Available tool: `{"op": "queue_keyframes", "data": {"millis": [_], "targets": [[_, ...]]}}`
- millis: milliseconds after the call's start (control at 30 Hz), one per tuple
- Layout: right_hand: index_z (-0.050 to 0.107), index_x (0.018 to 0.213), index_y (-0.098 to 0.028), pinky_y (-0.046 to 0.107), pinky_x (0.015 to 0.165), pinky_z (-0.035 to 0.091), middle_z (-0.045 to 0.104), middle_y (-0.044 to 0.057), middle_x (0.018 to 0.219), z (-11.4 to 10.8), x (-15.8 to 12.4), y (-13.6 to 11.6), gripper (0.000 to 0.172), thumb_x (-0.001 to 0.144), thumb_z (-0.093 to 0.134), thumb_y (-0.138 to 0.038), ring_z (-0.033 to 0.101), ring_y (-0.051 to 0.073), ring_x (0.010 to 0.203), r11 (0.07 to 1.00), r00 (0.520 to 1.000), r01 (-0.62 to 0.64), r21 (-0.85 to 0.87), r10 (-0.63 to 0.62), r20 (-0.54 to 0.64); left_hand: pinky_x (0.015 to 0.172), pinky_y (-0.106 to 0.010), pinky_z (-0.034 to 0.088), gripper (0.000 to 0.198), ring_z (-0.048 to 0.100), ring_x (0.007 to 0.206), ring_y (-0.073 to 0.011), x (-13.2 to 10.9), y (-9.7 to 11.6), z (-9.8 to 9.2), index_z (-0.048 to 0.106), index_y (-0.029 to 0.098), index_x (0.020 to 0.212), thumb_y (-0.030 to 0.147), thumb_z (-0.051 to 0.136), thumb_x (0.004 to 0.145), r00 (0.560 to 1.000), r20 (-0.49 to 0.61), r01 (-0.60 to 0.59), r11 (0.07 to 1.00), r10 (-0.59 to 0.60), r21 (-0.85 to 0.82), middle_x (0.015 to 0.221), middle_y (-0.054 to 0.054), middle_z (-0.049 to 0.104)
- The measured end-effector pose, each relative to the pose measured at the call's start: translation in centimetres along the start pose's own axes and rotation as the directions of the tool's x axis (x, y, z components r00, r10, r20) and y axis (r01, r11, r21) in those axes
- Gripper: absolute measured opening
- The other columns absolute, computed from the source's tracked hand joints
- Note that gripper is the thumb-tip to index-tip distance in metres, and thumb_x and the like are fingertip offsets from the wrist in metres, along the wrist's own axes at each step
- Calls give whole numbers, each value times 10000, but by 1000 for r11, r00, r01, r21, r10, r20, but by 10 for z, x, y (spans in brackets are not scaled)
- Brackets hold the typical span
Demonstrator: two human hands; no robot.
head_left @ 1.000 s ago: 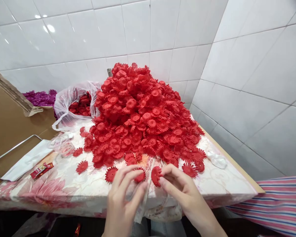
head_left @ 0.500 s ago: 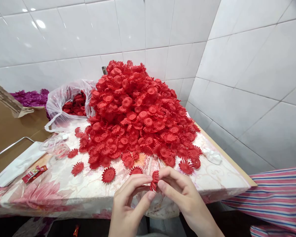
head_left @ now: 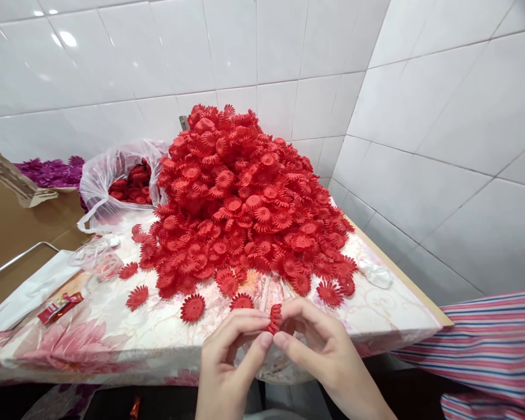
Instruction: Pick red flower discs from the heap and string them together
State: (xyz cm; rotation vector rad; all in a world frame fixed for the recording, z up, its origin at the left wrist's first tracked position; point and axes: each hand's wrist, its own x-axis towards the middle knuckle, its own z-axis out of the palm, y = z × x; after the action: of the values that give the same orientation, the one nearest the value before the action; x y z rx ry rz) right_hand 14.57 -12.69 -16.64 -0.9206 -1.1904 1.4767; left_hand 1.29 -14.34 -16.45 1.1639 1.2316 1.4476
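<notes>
Between my two hands, over the table's front edge, is a small red petalled piece [head_left: 275, 318] seen edge-on. My left hand [head_left: 240, 350] pinches its left side with thumb and fingertips. From the other side, my right hand [head_left: 317, 344] holds it, thumb at its lower end. Whether it is one piece or more stacked together I cannot tell. Just beyond the hands lie loose red flower pieces [head_left: 193, 308], and behind them rises a large heap of the same red pieces [head_left: 245, 204].
A clear plastic bag [head_left: 97, 181] with dark red pieces stands left of the heap, near purple pieces [head_left: 55, 172] and a cardboard box [head_left: 21, 221]. A red wrapper [head_left: 60, 307] lies on the floral tablecloth [head_left: 402, 309]. Striped cloth [head_left: 499, 344] hangs at right.
The fingertips have closed in around the red piece, and my right thumb has moved down to its lower end. The view has shifted very slightly.
</notes>
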Motion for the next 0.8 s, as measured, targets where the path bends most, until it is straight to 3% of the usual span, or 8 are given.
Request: {"op": "queue_keyframes", "data": {"millis": [367,500,633,800], "targets": [[596,711,-194,232,634,406,571,-12,690,5,-2,-4,138,781,619,-311,511,137,665,994,999,16,-113,-21,-46,711,-212,504,97,619,788,-172,-2,3,1,723,217,649,301,717,700,998,-42,38,999,-38,-6,765,-37,686],[577,691,-189,238,627,401,554,-13,668,5,0,-1,140,768,607,-302,497,139,646,985,999,14,-169,-23,-48,741,-221,502,131,607,894,-193,1,4,3,699,206,630,318,714,696,996,-67,65,998,-65,2,899,-53,638],[574,666,-178,234,603,382,545,-16,637,4,2,2,159,758,609,-303,488,132,623,994,997,-11,-106,3,-81,808,-210,473,181,528,1099,-211,6,1,4,662,200,626,347,681,732,984,-177,-3,999,12,48,1100,-51,525],[573,639,-171,226,577,369,529,-20,611,2,1,3,196,725,658,-325,468,122,597,1000,992,-13,-22,10,-128,830,-209,436,172,512,1099,-192,16,-2,-2,651,206,646,334,653,761,968,-232,-67,989,95,129,1071,-30,521]]}}
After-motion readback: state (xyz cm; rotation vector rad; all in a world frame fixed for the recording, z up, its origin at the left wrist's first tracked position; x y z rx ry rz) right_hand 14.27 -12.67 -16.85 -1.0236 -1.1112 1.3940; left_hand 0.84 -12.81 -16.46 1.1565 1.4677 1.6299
